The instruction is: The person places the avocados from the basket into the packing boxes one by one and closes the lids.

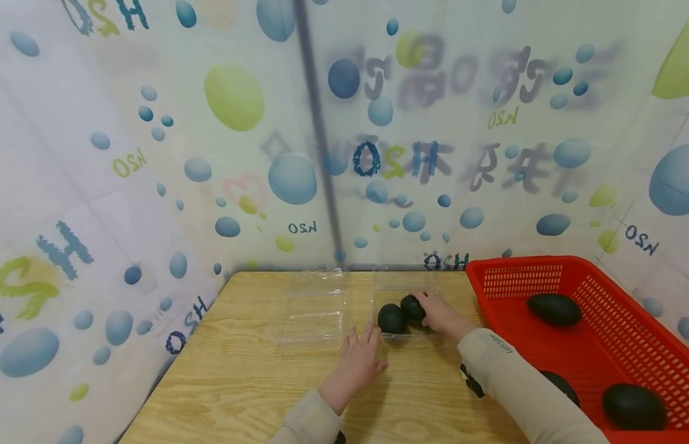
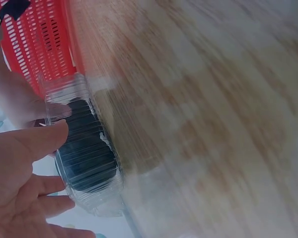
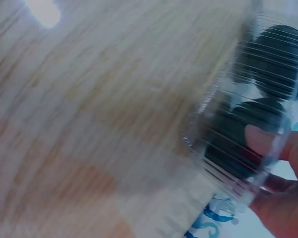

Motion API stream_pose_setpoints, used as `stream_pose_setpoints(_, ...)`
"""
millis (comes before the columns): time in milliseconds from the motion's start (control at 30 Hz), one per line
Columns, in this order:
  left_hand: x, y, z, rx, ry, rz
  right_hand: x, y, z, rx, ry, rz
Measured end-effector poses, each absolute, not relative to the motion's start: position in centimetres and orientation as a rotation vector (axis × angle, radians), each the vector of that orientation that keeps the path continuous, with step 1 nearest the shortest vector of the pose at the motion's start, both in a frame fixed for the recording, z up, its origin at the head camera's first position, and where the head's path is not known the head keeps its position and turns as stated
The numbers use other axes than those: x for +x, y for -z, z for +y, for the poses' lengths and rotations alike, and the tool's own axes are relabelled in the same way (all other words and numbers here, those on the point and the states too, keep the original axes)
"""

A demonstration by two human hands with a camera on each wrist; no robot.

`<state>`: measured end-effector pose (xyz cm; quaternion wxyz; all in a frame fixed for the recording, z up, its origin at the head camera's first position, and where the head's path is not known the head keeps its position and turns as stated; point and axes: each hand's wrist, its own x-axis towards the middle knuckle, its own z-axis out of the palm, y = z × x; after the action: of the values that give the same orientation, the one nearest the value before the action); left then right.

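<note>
Two dark avocados lie side by side in a clear ribbed plastic container on the table. My right hand reaches in from the right and holds the right-hand avocado, its thumb on the fruit inside the wall in the right wrist view. The left-hand avocado sits against it, free of my fingers. At the container's near left corner is my left hand, fingers extended and holding nothing; whether the fingertips touch the plastic I cannot tell.
To the left lies another clear plastic piece; whether it joins the container is unclear. A red perforated basket stands on the right with several avocados, among them one at its back. A patterned curtain hangs behind the wooden table.
</note>
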<state>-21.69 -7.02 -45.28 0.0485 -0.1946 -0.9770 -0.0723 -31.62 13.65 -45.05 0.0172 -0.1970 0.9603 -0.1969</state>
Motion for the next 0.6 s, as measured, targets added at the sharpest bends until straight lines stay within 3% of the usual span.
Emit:
stream_pose_setpoints(167, -21.7, 45.3, -7.0, -0.593, 0.254, -2.988, -31.6, 42.9, 14.1, -0.625, 0.645, 2.992)
stream_pose_setpoints(333, -21.7, 45.4, -7.2, -0.605, 0.255, -2.972, -31.7, 37.8, 15.9, -0.585, 0.664, 3.0)
stream_pose_setpoints(600, -21.8, 45.6, -7.4, -0.609, 0.259, -2.977, -31.3, 33.3, 23.8, -0.446, 0.6, 3.038)
